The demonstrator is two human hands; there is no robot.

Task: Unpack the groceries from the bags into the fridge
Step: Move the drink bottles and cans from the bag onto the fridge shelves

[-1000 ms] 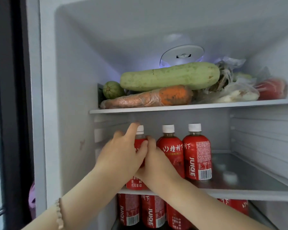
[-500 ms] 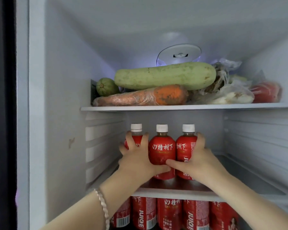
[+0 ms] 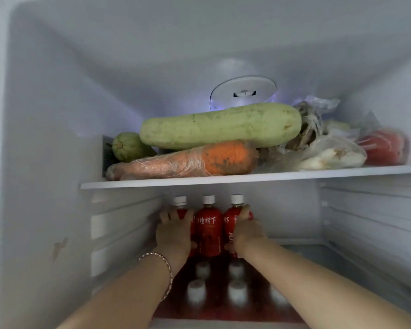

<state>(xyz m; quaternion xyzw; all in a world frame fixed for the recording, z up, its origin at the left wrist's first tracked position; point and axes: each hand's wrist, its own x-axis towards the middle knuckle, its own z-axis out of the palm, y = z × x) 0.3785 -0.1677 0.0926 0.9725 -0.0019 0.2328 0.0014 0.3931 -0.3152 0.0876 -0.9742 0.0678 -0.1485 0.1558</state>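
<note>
Stocking step, by the look of it: I'm setting a row of three red juice bottles at the back left of the middle shelf [image 3: 337,260] of the fridge. The left grip [image 3: 173,233] is wrapping narrow round the left bottle [image 3: 180,201], fingers curling over its shoulder just under the white cap. The right grip [image 3: 246,230] is doing the same on the right bottle [image 3: 233,224], fingers over the shoulder, thumb low on the label. The middle bottle [image 3: 209,231] is standing upright between the two grips, squeezed by its neighbours, nothing holding it directly. All three are looking upright and touching side to side. Whether they're hard against the rear wall, I can't tell. Next move, as I'm reading it: releasing both sides evenly and drawing the arms straight back so the tall, narrow bottles aren't tipping forward, then going for the next item. The bags aren't in view. More white caps [image 3: 196,289] are showing through the glass from the level below. The top shelf [image 3: 247,179] is carrying a long gourd [image 3: 221,125], a wrapped carrot [image 3: 188,161] and bagged produce, so the free room is to the right on the middle shelf.
</note>
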